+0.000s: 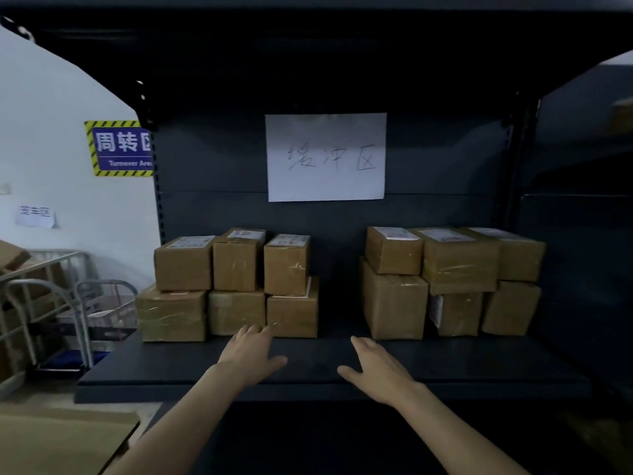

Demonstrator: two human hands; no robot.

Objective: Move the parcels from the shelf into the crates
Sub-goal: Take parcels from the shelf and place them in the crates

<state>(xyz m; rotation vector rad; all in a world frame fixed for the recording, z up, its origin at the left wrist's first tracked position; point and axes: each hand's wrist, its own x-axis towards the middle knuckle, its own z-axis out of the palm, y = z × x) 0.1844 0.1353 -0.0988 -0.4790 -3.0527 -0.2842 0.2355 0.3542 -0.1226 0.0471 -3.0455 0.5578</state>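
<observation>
Left hand [251, 351]: reached forward palm down, fingers straight and loosely spread, holding nothing, tips at the foot of the left parcel stack [236, 311]; contact uncertain. Right hand [376, 368]: likewise flat and empty, over the bare shelf board [479, 368], short of the right parcel stack [394, 303]. Parcels: taped cardboard cartons in two tiers, likely stiff, light to moderate, tape slick; best taken by opposite side faces. Crates: not in view.

I look through one camera on the person's head. It faces forward and a little down, close to the dark shelf [479, 358]. The view is wide and bends at the edges. The left hand [250, 354] and right hand [376, 368] show near the bottom.
</observation>
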